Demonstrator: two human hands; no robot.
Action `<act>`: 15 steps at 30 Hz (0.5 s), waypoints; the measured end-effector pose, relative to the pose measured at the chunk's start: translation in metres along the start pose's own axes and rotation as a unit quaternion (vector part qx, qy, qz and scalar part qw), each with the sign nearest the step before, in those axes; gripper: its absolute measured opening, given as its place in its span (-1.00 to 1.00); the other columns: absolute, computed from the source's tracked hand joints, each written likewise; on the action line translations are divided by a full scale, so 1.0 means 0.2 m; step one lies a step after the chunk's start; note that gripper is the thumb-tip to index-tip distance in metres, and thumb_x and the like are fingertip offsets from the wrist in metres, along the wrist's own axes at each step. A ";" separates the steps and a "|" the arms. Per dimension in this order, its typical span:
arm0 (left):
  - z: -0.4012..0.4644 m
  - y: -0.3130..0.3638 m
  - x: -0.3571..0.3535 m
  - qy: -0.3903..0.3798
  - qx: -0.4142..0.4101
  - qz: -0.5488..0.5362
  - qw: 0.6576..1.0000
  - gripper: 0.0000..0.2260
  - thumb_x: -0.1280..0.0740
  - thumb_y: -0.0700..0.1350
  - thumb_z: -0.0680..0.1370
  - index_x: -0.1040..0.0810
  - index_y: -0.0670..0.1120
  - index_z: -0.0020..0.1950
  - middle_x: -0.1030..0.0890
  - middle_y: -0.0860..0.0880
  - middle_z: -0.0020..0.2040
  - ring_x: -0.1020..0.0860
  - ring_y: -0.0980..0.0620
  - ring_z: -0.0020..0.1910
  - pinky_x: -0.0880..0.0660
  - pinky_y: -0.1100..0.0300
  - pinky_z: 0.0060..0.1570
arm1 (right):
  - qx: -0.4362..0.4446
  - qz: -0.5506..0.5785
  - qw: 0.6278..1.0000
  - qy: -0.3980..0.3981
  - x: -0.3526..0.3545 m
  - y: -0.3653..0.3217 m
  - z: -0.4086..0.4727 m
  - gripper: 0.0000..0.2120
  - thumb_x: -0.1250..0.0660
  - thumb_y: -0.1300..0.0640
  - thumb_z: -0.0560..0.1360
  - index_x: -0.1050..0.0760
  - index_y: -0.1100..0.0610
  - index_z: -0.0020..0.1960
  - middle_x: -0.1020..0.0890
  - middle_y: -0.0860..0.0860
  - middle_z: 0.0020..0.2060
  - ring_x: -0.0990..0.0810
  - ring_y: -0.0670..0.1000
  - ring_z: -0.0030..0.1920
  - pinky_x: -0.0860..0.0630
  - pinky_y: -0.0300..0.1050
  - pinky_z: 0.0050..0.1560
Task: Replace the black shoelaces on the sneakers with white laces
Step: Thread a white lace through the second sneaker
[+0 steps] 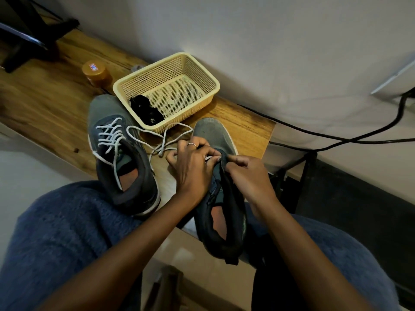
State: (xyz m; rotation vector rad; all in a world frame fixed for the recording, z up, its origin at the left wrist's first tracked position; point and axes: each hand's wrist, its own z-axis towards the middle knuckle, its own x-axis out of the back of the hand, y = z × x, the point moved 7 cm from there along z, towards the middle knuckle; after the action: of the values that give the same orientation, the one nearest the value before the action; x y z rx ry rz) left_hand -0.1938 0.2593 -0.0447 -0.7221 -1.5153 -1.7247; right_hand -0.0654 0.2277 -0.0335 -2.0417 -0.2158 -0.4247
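Both hands, left [193, 167] and right [247, 173], are pinching the white lace [166, 140] at the right sneaker [215, 140]; hasty tugging risks pulling it out.

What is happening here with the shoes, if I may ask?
A person is relacing sneakers on a wooden table. The left sneaker already carries a white lace. Both hands work on the right sneaker: the left hand and right hand pinch its white lace near the eyelets. The black laces lie in the basket.
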 end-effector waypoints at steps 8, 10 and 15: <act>0.01 -0.02 -0.02 -0.013 0.001 -0.033 0.999 -0.98 -0.45 -0.04 0.46 -0.67 0.06 -0.15 -0.49 0.12 0.00 -0.34 0.01 0.10 -0.26 -0.07 0.15 | -0.039 0.066 0.997 -0.030 0.01 0.02 0.02 -0.75 -0.27 0.30 0.49 -0.63 0.04 -0.22 -0.69 0.03 -0.29 -0.67 0.03 -0.21 -0.57 -0.09 -0.14; 0.01 -0.02 -0.03 -0.016 0.004 -0.033 0.999 -0.98 -0.45 -0.04 0.46 -0.67 0.06 -0.15 -0.50 0.10 0.01 -0.34 0.00 0.10 -0.32 -0.16 0.12 | -0.042 0.072 0.996 -0.032 0.01 0.01 0.03 -0.70 -0.27 0.31 0.50 -0.62 0.01 -0.28 -0.67 -0.04 -0.37 -0.63 -0.05 -0.28 -0.54 -0.17 -0.20; -0.01 0.00 0.00 0.002 0.011 -0.002 1.000 -0.96 -0.40 0.00 0.49 -0.66 0.09 -0.11 -0.51 0.11 0.07 -0.25 0.11 0.10 -0.04 0.14 0.03 | -0.040 0.072 0.996 -0.034 0.02 0.00 0.04 -0.82 -0.37 0.11 0.48 -0.59 0.19 -0.24 -0.61 0.10 -0.31 -0.56 0.03 -0.30 -0.46 -0.10 -0.21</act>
State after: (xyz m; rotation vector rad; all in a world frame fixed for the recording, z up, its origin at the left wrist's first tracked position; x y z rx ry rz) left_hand -0.1943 0.2582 -0.0450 -0.7041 -1.5315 -1.7081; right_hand -0.0601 0.2338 -0.0354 -2.1371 -0.0923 -0.2780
